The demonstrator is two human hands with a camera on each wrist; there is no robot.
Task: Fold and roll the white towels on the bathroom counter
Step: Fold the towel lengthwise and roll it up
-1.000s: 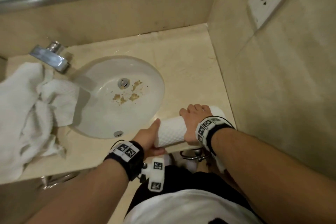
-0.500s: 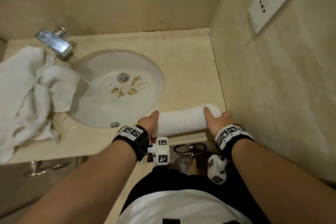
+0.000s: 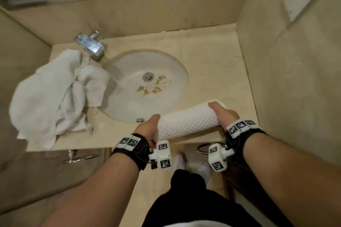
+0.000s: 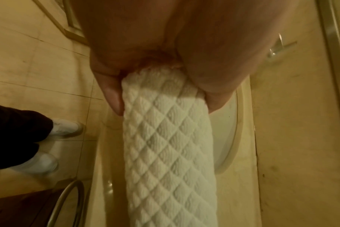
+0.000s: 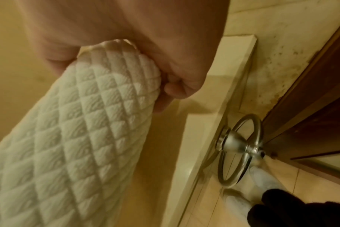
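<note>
A rolled white quilted towel (image 3: 186, 121) (image 4: 169, 153) (image 5: 78, 138) stretches along the front of the beige counter (image 3: 217, 72), right of the sink. My left hand (image 3: 150, 127) (image 4: 165, 79) grips its left end, thumb and fingers curled round the roll. At the opposite end my right hand (image 3: 222, 114) (image 5: 161, 86) clasps the roll the same way. Whether the roll touches the counter I cannot tell. A crumpled heap of white towels (image 3: 53, 96) lies on the counter left of the sink.
The oval sink (image 3: 166, 64) holds brown stains near its drain. A chrome tap (image 3: 89, 45) stands at its back left. Tiled walls close in the right side and back, with a mirror above. Towel rings (image 3: 203, 148) (image 5: 241, 147) hang under the counter's front edge.
My right hand slid from the top middle of the roll to its right end. The roll now lies farther back on the counter, its right end angled away.
</note>
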